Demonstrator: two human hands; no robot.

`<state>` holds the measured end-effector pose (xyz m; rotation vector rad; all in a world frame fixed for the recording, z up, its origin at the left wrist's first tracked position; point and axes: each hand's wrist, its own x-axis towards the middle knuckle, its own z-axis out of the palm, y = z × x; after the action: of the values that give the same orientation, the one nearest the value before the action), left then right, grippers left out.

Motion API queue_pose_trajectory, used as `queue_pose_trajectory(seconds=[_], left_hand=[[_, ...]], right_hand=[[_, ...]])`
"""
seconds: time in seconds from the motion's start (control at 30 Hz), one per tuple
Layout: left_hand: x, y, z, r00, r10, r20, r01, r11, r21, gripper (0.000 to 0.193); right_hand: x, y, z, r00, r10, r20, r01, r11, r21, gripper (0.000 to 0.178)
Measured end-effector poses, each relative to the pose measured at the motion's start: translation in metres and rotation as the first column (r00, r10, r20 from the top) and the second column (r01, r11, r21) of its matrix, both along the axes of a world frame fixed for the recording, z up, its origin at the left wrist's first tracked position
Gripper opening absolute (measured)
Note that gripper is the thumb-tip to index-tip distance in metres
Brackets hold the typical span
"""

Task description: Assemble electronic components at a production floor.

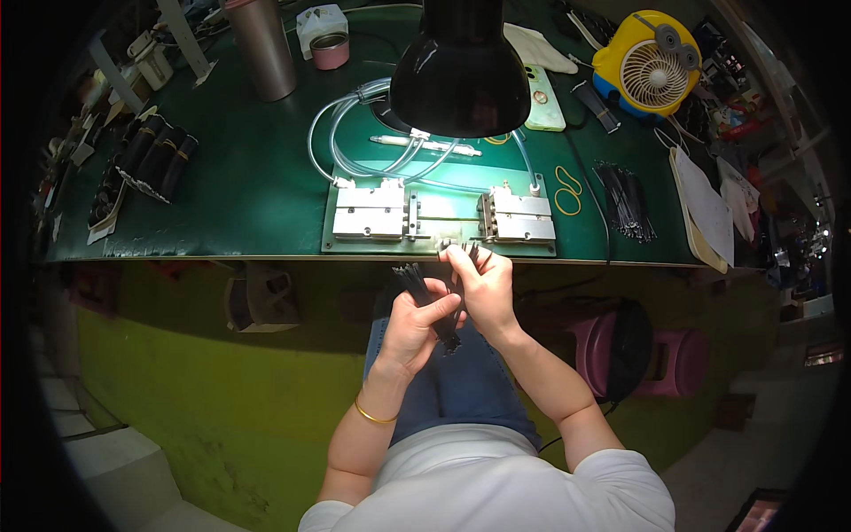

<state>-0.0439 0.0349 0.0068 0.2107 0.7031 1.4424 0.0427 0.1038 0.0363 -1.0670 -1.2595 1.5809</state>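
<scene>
My left hand (pixel 415 326) is closed round a bundle of short, thin black wires (pixel 410 280), held tilted just in front of the table's edge. The bundle's lower end (pixel 451 343) sticks out below my thumb. Close beside it, my right hand (pixel 484 288) is closed in a pinch, with thin black wire (pixel 472 253) showing at its fingertips; how many strands it holds I cannot tell. Right beyond those fingertips stands a fixture with a left silver block (pixel 369 213) and a right silver block (pixel 521 218), fed by clear tubes (pixel 332 133).
A black lamp head (pixel 461 84) hangs low over the fixture. Loose black wires (pixel 625 202), a yellow rubber band (pixel 568 191) and papers (pixel 705 206) lie to the right. Black bundles (pixel 160 155) lie left; a tumbler (pixel 263 53) and a yellow fan (pixel 656 66) stand behind.
</scene>
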Motion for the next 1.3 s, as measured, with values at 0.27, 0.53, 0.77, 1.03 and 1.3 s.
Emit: queue_pose_trajectory(seconds=[0.27, 0.53, 0.77, 1.03, 1.3], left_hand=[[-0.001, 0.003, -0.002, 0.999, -0.025, -0.042, 0.026, 0.999, 0.037, 0.009], [0.0, 0.002, 0.001, 0.999, -0.039, -0.009, 0.039, 0.999, 0.028, 0.008], [0.003, 0.0, -0.001, 0.999, -0.02, -0.048, 0.02, 1.0, -0.001, 0.01], [0.002, 0.004, 0.001, 0.998, -0.004, -0.057, 0.004, 1.0, -0.009, 0.011], [-0.002, 0.004, 0.009, 0.999, -0.034, 0.004, 0.034, 0.999, 0.027, 0.009]], right_hand=[[-0.001, 0.0, 0.002, 0.999, -0.022, -0.023, 0.021, 0.999, -0.032, 0.02], [0.002, 0.0, 0.003, 0.999, -0.009, -0.043, 0.006, 0.997, -0.076, 0.022], [0.002, -0.004, 0.007, 0.999, 0.04, -0.011, -0.04, 0.999, -0.017, 0.019], [0.0, 0.002, -0.001, 0.999, 0.0, -0.032, -0.001, 0.999, -0.034, 0.018], [0.002, 0.0, 0.004, 0.999, 0.007, -0.048, -0.016, 0.983, -0.181, 0.023]])
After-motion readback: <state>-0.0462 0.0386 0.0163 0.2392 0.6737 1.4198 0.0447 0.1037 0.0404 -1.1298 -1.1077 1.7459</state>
